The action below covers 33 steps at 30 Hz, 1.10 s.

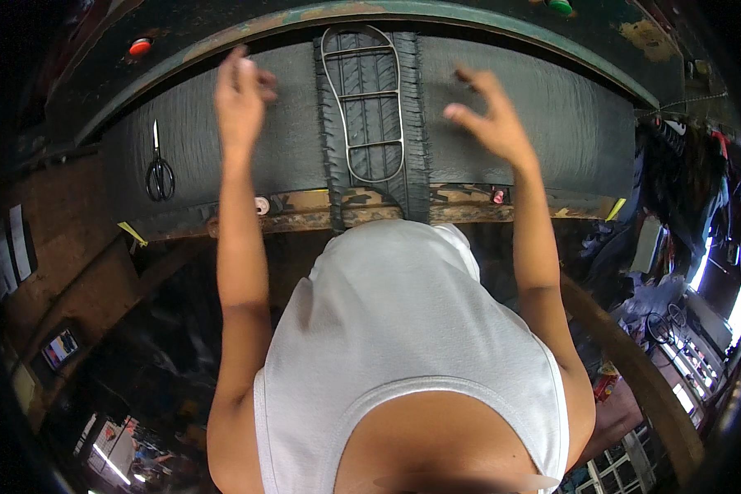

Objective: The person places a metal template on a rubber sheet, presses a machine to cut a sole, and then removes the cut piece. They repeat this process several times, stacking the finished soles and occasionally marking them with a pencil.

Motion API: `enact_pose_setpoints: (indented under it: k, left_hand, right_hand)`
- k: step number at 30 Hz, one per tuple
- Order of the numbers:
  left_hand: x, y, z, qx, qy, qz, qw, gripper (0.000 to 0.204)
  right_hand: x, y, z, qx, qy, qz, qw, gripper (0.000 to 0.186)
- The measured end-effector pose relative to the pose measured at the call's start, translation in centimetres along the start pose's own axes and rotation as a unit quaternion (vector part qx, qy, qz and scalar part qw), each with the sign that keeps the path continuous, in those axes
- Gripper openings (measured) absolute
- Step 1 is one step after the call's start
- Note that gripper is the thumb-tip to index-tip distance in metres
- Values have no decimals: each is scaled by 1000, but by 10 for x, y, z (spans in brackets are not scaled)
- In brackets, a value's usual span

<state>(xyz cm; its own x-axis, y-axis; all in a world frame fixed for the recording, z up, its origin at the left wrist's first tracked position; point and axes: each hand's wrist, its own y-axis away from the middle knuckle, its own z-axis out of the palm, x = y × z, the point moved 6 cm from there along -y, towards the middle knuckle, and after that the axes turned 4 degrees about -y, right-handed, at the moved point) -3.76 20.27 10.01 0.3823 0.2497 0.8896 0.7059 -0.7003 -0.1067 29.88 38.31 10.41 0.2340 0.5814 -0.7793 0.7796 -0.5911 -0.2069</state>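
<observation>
Here, both hands are hovering, fingers spread, holding nothing: left hand (240,92) and right hand (487,117) flanking the tyre-tread strip (372,115) under its sole-shaped wire template (364,103) on the dark surface (552,115) (scissors (159,169) lying left). Best steadying the template before cutting.

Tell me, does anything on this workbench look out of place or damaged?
Nothing looks spilled or askew. The metal sole-shaped frame lies straight on the tyre tread strip, and the scissors rest closed on the dark rubber sheet. Only the bench's front edge looks worn and chipped.
</observation>
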Motion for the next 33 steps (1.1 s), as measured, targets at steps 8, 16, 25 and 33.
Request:
enact_pose_setpoints:
  k: [8, 16, 25, 33]
  left_hand:
    - [58, -121, -127, 438, -259, 391, 767, 47]
    - [48, -107, -138, 503, -270, 413, 709, 41]
    - [48, -65, -147, 512, -255, 426, 700, 41]
    - [33, -44, -145, 526, -265, 406, 699, 39]
  right_hand:
    - [-25, -69, -153, 415, 231, -190, 859, 68]
    - [7, -77, -157, 493, 351, -257, 753, 78]
    - [-4, -43, -145, 527, 355, -271, 723, 76]
    - [-1, -24, -132, 536, 359, -278, 712, 75]
